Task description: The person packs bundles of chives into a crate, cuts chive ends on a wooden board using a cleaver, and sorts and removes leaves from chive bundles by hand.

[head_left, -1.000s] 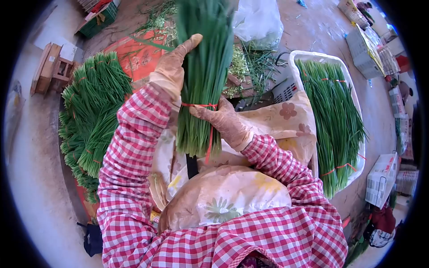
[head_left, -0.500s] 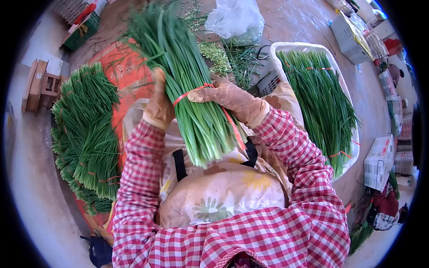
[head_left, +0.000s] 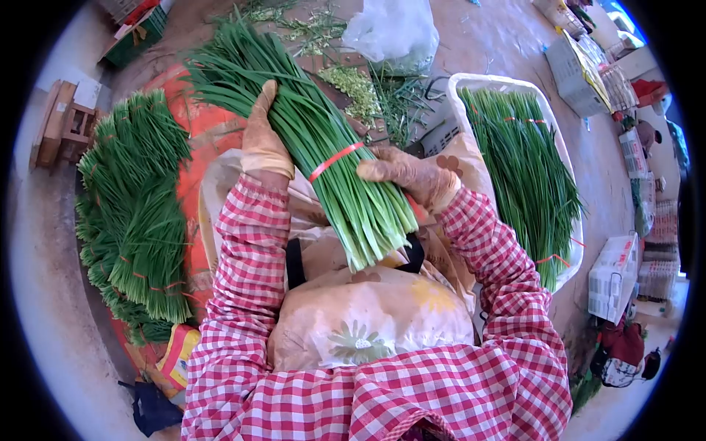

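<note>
A thick bunch of garlic chives (head_left: 323,140) lies slanted across my lap, leafy tips at the upper left and pale cut ends toward me. A red band (head_left: 337,163) circles it near the lower third. My left hand (head_left: 266,143), in a brownish glove, supports the leafy part from the left, thumb up along its side, other fingers hidden underneath. My gloved right hand (head_left: 413,176) grips the right side beside the band, thumb over the stems. Below that hand, a bit of red strip (head_left: 418,209) shows.
A white crate (head_left: 460,82) of banded chives stands on my right. To my left, more bunches (head_left: 140,213) are piled on a red sheet (head_left: 193,147). Ahead lie a clear plastic bag (head_left: 393,33) and loose trimmings (head_left: 357,92). Boxes (head_left: 614,275) stand farther right.
The bunch has shifted right, its cut ends swinging toward the right. My right hand has moved right with it, and my left thumb now points up along the leaves.
</note>
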